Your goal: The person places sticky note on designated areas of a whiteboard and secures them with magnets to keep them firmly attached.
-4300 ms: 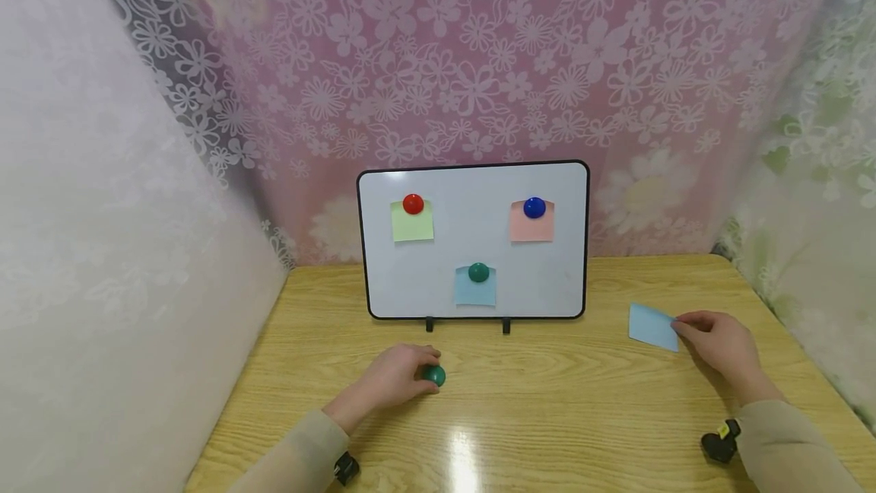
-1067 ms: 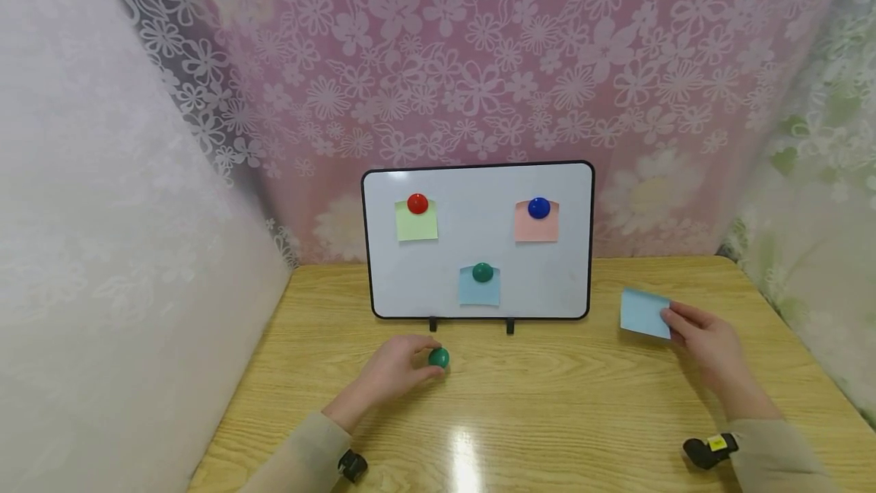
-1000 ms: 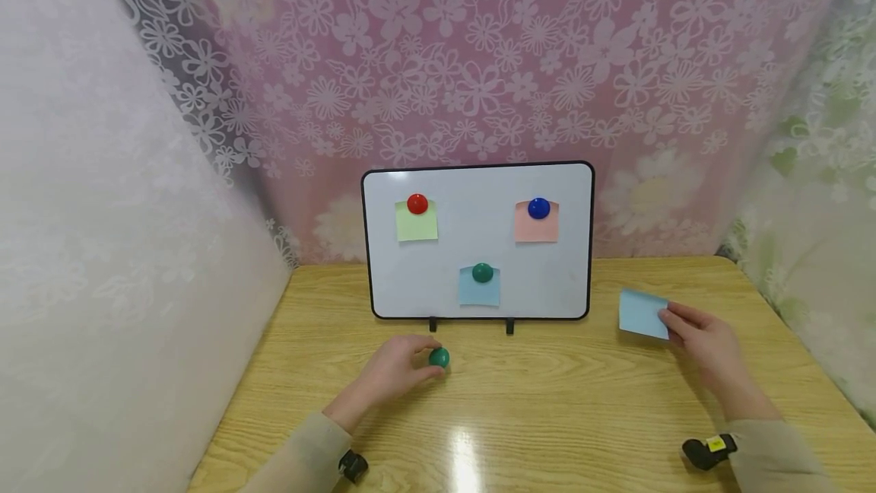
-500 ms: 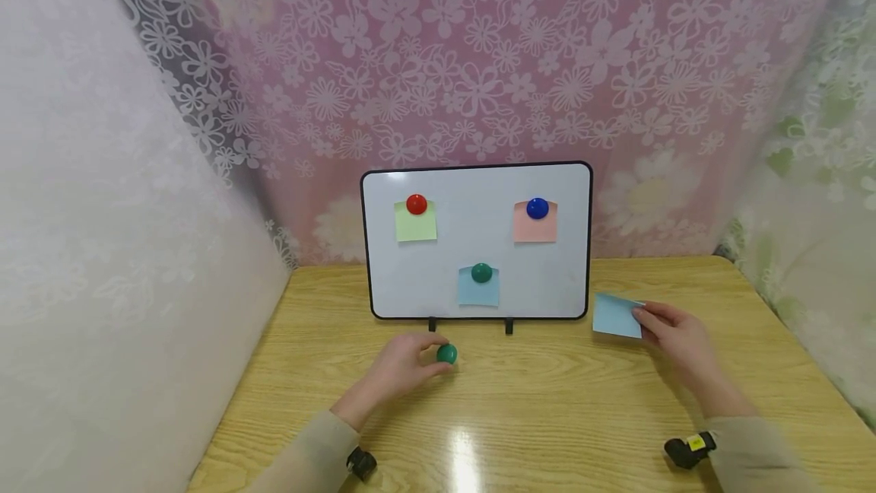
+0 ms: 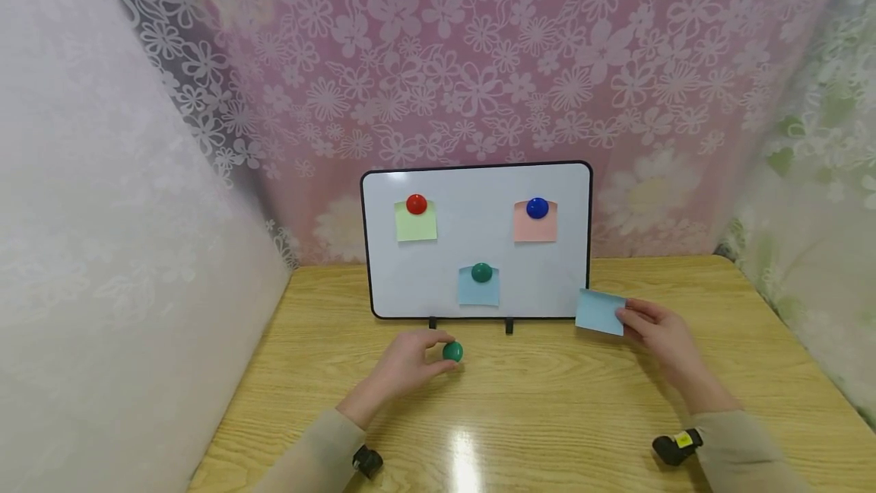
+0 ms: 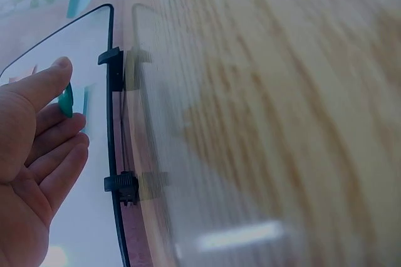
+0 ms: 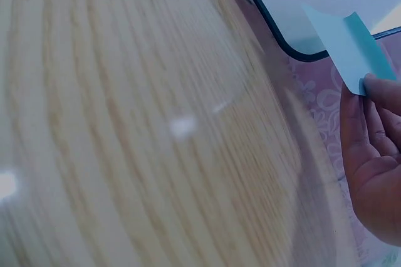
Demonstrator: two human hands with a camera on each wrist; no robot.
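Note:
In the head view my left hand (image 5: 404, 365) pinches a round green magnet (image 5: 452, 352) between thumb and fingers, just above the table in front of the whiteboard (image 5: 414, 280). The left wrist view shows this magnet (image 6: 66, 100) edge-on between thumb and fingertips. My right hand (image 5: 662, 337) holds a blue sticky note (image 5: 599, 312) by its right edge, with thumb and fingers. The note overlaps the board's lower right corner in the head view. Seen from the right wrist, the note (image 7: 348, 47) is slightly curled.
On the board, a red magnet (image 5: 416, 204) holds a green note (image 5: 415, 229), a blue magnet (image 5: 537, 208) a pink note (image 5: 535, 231), and another green magnet (image 5: 482, 272) a blue note (image 5: 478, 296). Two black feet (image 5: 509, 326) support the board on the wooden table (image 5: 547, 417).
My right hand has lifted the blue note and carried it left to the board's corner. My left hand has raised the green magnet and shifted it slightly right and towards the board.

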